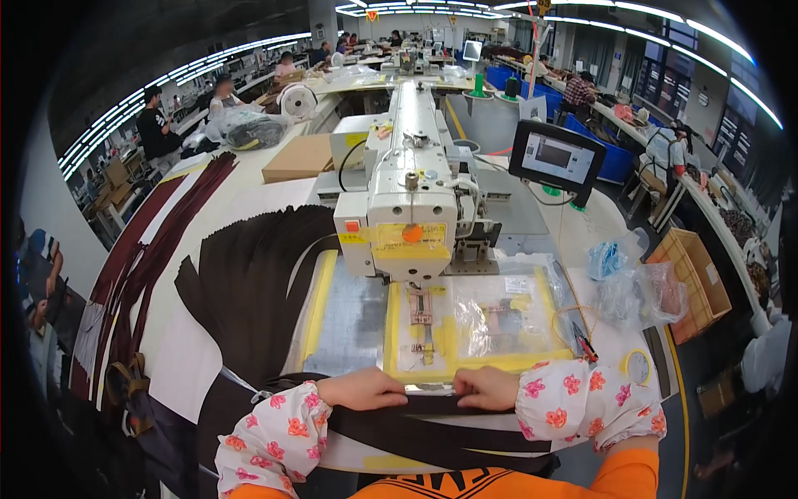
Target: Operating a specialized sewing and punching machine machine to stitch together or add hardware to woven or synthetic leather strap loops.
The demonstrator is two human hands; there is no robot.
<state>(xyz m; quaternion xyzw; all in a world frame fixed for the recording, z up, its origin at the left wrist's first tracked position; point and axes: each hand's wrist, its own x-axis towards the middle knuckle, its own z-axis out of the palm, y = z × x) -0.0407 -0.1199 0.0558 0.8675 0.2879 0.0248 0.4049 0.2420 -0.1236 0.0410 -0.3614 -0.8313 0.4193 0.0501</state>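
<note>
My left hand and my right hand, in flowered sleeve covers, grip a dark brown fabric strip along the front edge of a clear template edged with yellow tape. A white industrial sewing machine stands over the template. More dark brown pleated fabric is heaped to the left and trails under my left forearm. Red-handled snips lie right of the template, near a yellow tape roll.
Maroon strips lie on the left table. A cardboard sheet, a screen, plastic bags and a wooden crate surround the machine. Several people work farther back and at both sides, including a person in black.
</note>
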